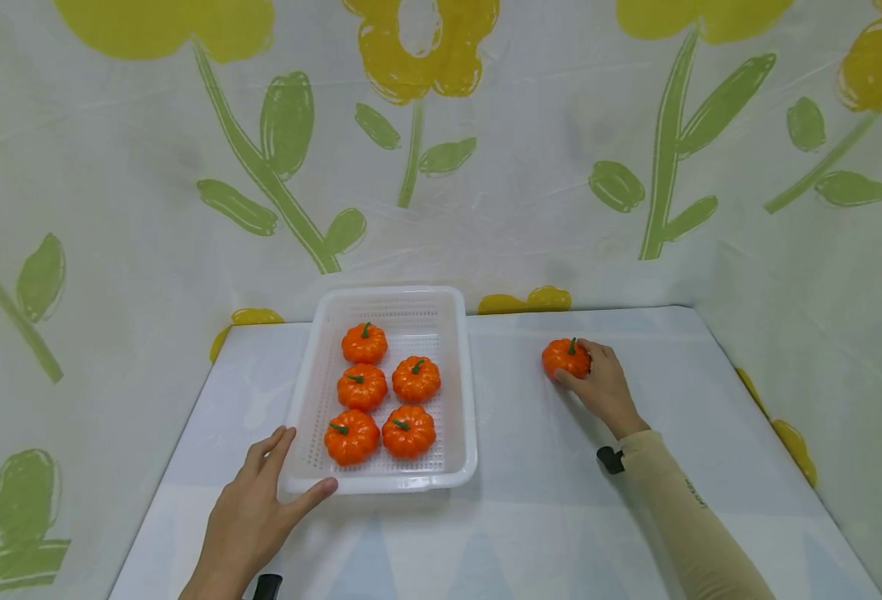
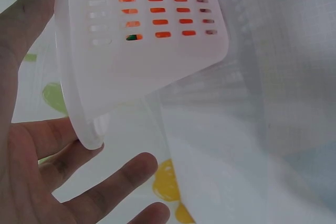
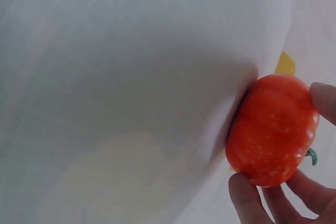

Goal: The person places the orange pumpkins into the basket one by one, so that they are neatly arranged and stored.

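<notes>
A small orange toy pumpkin with a green stem is at the right of the table. My right hand grips it, thumb on one side and fingers on the other; the right wrist view shows the pumpkin low against the white surface. Left of it is a white plastic basket with slotted walls, holding several similar pumpkins. At the basket's near left corner, my left hand touches the rim with spread thumb and fingers. In the left wrist view those fingers look loosely extended beside the basket wall.
The table has a pale white cover. Behind and beside it hangs a white cloth printed with yellow flowers and green leaves. The basket reaches near the table's back edge. Bare table lies between the basket and the held pumpkin.
</notes>
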`<state>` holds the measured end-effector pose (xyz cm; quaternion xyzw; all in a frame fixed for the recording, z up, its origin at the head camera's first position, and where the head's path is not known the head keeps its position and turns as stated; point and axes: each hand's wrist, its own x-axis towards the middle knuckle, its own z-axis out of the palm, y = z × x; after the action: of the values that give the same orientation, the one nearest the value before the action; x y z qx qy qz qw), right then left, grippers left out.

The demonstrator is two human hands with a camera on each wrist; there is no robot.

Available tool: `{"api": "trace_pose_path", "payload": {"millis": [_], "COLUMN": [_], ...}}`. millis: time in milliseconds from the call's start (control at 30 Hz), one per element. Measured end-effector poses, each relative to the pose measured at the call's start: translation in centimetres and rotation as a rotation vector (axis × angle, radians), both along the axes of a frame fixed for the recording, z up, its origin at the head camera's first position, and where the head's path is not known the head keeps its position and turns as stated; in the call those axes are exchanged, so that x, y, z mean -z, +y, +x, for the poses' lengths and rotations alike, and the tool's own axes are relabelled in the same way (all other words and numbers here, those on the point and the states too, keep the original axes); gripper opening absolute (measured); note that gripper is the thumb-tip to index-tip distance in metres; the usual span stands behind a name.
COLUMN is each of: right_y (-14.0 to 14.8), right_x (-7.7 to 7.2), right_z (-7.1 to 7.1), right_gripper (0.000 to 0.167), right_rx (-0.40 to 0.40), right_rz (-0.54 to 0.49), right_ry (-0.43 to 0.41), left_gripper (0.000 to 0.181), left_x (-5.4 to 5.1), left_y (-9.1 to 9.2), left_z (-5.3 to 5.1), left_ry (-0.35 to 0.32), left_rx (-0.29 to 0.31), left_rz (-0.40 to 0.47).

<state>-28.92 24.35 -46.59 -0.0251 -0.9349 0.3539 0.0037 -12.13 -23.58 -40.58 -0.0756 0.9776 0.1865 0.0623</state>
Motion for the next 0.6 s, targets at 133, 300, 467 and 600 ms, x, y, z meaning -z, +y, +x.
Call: {"api": "trace_pose_path", "payload": {"millis": [133, 300, 467, 600], "right_y": [0.12, 0.37, 0.43, 0.34], "right_x": [0.02, 0.12, 0.10, 0.13], "right_z": [0.07, 0.19, 0.31, 0.39], "right_gripper": [0.080, 0.079, 0.079, 0.079], "right_rx": [0.003, 0.006, 0.007, 0.016], "right_rz": [0.004, -0.005, -0.014, -0.029], "right_ry": [0.002, 0.005, 0.002, -0.006], "left_gripper": [0.126, 0.121, 0.124, 0.126], "left_x": [-0.06, -0.02, 0.02, 0.07], "left_y": [-0.07, -0.12, -0.06, -0.06], "left_z": [0.01, 0.17, 0.07, 0.08], "left_ry": [0.011, 0.027, 0.013, 0.007], "left_rx": [0.008, 0.011, 0.001, -0.001], "left_rz": [0.007, 0.019, 0.014, 0.015]}}
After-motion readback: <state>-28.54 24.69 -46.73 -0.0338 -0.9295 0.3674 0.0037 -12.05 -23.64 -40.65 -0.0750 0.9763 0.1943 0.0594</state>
